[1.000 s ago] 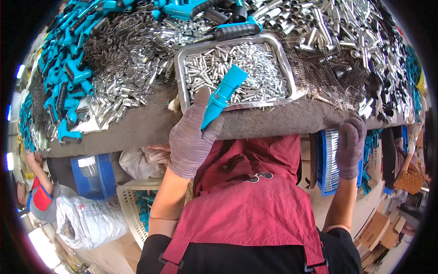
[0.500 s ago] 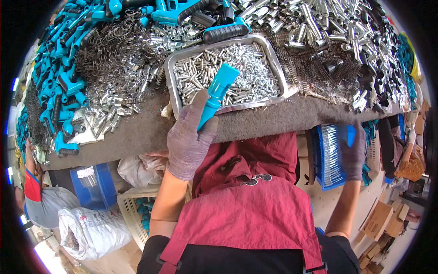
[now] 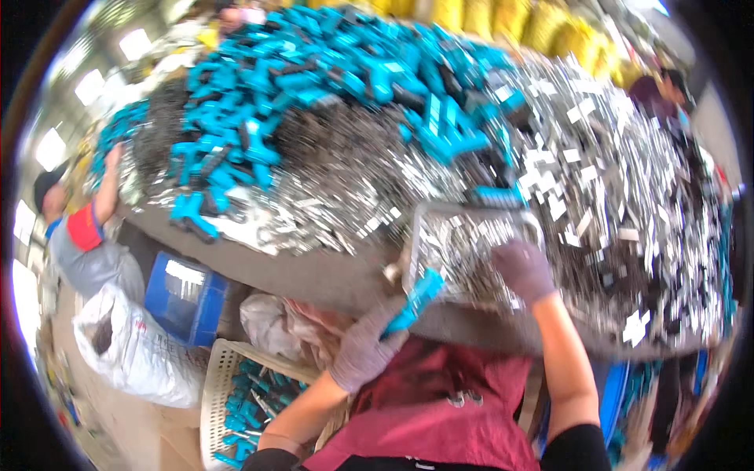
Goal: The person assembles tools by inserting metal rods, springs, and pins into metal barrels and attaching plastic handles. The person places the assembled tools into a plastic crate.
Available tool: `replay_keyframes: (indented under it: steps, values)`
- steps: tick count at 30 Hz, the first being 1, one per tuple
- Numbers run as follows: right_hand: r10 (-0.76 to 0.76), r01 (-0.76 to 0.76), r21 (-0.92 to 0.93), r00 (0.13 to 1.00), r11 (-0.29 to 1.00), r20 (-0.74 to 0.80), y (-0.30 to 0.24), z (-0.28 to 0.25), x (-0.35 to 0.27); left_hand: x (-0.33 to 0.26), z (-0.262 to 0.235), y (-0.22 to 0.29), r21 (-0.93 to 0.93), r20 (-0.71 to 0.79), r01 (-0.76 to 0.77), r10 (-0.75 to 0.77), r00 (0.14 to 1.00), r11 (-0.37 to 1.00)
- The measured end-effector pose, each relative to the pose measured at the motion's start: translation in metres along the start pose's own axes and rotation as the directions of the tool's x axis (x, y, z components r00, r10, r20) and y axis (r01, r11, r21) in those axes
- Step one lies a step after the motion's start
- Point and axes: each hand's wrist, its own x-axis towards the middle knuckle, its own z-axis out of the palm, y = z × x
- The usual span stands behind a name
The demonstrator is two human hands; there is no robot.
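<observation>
My left hand (image 3: pixel 366 349), in a greyish-purple knit glove, is closed around a teal plastic handle-like part (image 3: pixel 422 297). The part tilts up and to the right, just in front of a shallow metal tray (image 3: pixel 410 255). Small silvery metal pins and bits (image 3: pixel 463 235) fill the tray, blurred by motion. Over the tray's right side is my right hand (image 3: pixel 522 271), gloved alike and reaching down among the metal bits. Its fingers are smeared and partly hidden, so I cannot see whether it grips anything.
Teal plastic bodies (image 3: pixel 314 55) are heaped behind, with dark springs (image 3: pixel 338 137) and shiny metal pieces (image 3: pixel 589 157) beside them. A basket (image 3: pixel 214 400) of teal-handled pieces, a blue bin (image 3: pixel 184 302) and a white sack (image 3: pixel 133 345) stand below left. Another person (image 3: pixel 82 235) works far left.
My right hand has come from beside the blue crate at right to the tray. My left hand keeps its teal part. The view has swung, showing more of the heaps and the left side.
</observation>
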Motion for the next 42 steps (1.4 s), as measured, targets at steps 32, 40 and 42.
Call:
replay_keyframes:
  steps: [32,40,42]
  values:
    - [0.097,0.084,0.837,0.982,0.541,-0.161,-0.087,-0.037,-0.033,0.028,0.046,0.034,-0.898,0.366,0.404,-0.211,0.906,0.176]
    - [0.039,-0.212,0.942,0.972,-0.26,0.23,-0.085,-0.033,-0.046,0.012,0.05,0.035,-0.876,0.336,0.334,-0.058,0.94,0.348]
    - [0.034,-0.307,0.901,0.943,-0.306,0.332,-0.088,-0.041,-0.055,0.006,0.052,0.039,-0.883,0.346,0.341,-0.041,0.937,0.323]
